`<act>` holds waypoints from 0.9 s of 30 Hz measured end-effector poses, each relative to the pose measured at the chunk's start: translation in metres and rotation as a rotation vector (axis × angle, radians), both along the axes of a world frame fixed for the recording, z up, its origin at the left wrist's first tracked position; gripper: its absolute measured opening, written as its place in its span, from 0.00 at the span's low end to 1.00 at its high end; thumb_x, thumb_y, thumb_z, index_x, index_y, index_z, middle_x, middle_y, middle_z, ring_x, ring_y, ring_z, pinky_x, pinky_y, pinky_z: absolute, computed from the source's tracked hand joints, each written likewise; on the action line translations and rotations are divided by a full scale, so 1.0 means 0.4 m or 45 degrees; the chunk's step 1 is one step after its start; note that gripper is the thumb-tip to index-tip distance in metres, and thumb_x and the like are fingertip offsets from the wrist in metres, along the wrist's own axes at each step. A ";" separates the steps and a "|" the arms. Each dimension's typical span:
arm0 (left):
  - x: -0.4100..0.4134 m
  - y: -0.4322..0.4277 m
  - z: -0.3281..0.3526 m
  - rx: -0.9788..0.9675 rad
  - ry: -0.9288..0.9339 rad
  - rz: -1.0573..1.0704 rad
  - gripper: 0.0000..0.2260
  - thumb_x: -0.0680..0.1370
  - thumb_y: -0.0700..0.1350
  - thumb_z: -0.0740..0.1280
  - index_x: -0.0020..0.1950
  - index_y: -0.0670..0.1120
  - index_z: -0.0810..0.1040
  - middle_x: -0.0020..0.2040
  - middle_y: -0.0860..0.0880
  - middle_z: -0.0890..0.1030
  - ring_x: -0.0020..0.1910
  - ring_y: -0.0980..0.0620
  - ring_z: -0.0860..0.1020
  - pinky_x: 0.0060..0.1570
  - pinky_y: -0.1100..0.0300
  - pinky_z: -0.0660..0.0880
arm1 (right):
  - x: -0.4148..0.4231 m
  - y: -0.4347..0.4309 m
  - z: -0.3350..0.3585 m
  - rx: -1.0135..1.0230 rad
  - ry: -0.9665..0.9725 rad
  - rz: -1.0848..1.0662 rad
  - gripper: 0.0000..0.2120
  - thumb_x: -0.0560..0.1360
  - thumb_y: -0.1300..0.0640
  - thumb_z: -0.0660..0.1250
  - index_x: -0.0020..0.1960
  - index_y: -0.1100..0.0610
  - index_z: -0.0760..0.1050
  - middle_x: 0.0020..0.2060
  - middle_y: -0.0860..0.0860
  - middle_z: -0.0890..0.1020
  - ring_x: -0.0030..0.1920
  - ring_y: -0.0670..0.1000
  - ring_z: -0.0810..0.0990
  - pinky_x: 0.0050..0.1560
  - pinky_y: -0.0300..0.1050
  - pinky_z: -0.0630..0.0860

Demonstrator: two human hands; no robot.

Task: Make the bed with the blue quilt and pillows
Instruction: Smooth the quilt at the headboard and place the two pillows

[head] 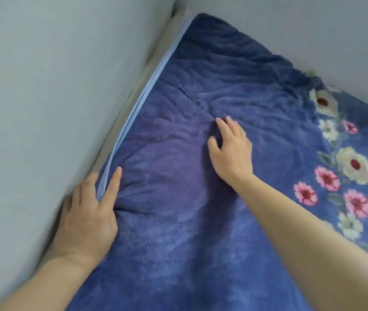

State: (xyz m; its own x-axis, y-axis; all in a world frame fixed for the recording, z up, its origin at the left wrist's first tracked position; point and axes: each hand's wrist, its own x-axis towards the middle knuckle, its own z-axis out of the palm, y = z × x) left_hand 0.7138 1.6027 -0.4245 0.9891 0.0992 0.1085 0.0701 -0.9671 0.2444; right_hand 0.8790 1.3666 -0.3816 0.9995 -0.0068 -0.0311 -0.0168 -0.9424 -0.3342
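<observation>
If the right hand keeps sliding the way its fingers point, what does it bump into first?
Probably just more wrinkled blue quilt. The right hand lies flat on it, fingers pointing toward the far corner. Past the quilt's edge comes the grey wall, though depth is hard to judge.

The quilt (201, 176) lies spread over the bed, its left edge running along the wall (44, 97) and its far end reaching the corner where a second wall (313, 30) stands behind. The left hand (84, 216) sits at the quilt's left edge, against the wall, with the trim (133, 115) between thumb and fingers. The right hand (230, 151) rests flat on the quilt farther in, and the flowers (344, 162) lie to its right.
</observation>
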 end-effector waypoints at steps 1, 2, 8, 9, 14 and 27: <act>0.004 -0.002 0.004 -0.008 0.039 0.005 0.29 0.70 0.38 0.52 0.71 0.42 0.66 0.58 0.32 0.71 0.46 0.36 0.69 0.39 0.40 0.74 | 0.013 -0.057 -0.003 -0.135 0.078 -0.129 0.29 0.79 0.43 0.56 0.77 0.47 0.55 0.78 0.52 0.54 0.78 0.53 0.49 0.75 0.56 0.49; -0.002 -0.003 0.002 -0.020 0.062 0.007 0.29 0.69 0.39 0.52 0.71 0.42 0.65 0.57 0.32 0.71 0.45 0.36 0.70 0.39 0.40 0.74 | 0.012 -0.101 -0.012 -0.220 0.217 -0.243 0.32 0.78 0.37 0.53 0.78 0.45 0.50 0.79 0.53 0.49 0.78 0.54 0.45 0.75 0.59 0.46; 0.018 -0.012 0.008 -0.017 0.137 0.054 0.29 0.68 0.39 0.50 0.70 0.41 0.66 0.57 0.30 0.72 0.44 0.36 0.68 0.39 0.37 0.73 | 0.045 -0.145 -0.049 -0.285 0.496 -0.177 0.38 0.76 0.30 0.44 0.77 0.45 0.34 0.77 0.56 0.36 0.77 0.57 0.34 0.73 0.65 0.39; 0.026 -0.016 0.013 -0.020 0.176 0.055 0.30 0.68 0.39 0.51 0.70 0.40 0.67 0.57 0.30 0.72 0.45 0.36 0.68 0.40 0.37 0.72 | 0.055 -0.148 -0.046 -0.312 0.516 -0.165 0.38 0.76 0.30 0.43 0.77 0.45 0.33 0.77 0.57 0.36 0.76 0.58 0.33 0.73 0.66 0.39; 0.033 -0.027 0.020 0.064 0.234 0.090 0.29 0.67 0.40 0.50 0.66 0.36 0.72 0.57 0.29 0.73 0.49 0.35 0.69 0.44 0.37 0.74 | 0.090 -0.153 -0.042 -0.481 0.668 -0.096 0.39 0.76 0.30 0.40 0.76 0.50 0.29 0.76 0.61 0.34 0.76 0.61 0.33 0.71 0.70 0.42; 0.531 -0.194 0.095 -0.220 0.218 0.143 0.26 0.80 0.55 0.55 0.77 0.49 0.59 0.79 0.38 0.51 0.77 0.40 0.51 0.72 0.42 0.57 | 0.156 -0.143 -0.025 -0.756 0.730 0.114 0.43 0.75 0.31 0.38 0.76 0.62 0.31 0.73 0.71 0.42 0.73 0.72 0.41 0.61 0.76 0.63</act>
